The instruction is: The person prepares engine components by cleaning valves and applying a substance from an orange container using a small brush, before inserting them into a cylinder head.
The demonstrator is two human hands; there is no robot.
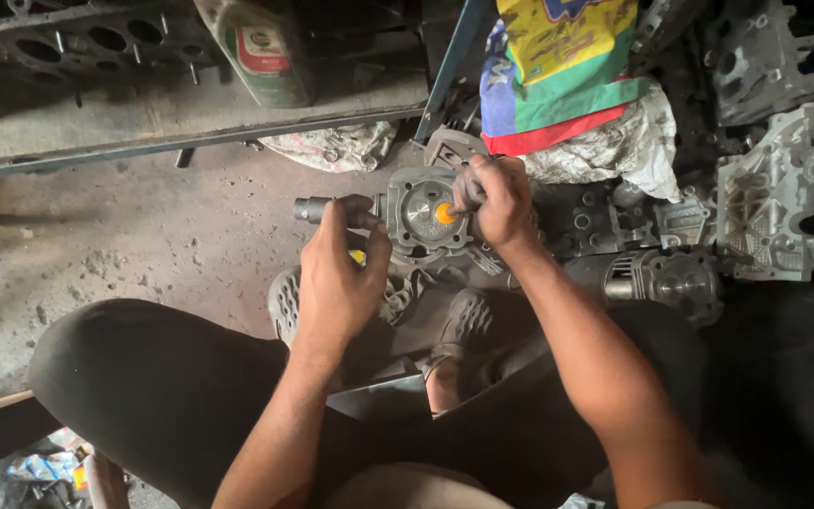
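Note:
My left hand (339, 273) grips the side of a grey metal engine cylinder (423, 215) held above my feet, beside its short pipe stub (315, 209). Over the cylinder's round bore, my right hand (495, 198) is closed on a small tool with an orange tip (446, 214); the tip rests against the bore's centre. Most of the tool is hidden inside my fist. My knees and sandalled feet (463, 325) lie just below the part.
A second finned cylinder (666, 278) lies to the right, with grey engine casings (784, 198) beyond it. A colourful bag (562, 71) and crumpled cloth sit behind. An oil can (266, 47) and a cylinder head stand on a bench at top left. Dusty concrete floor (124, 236) spreads left.

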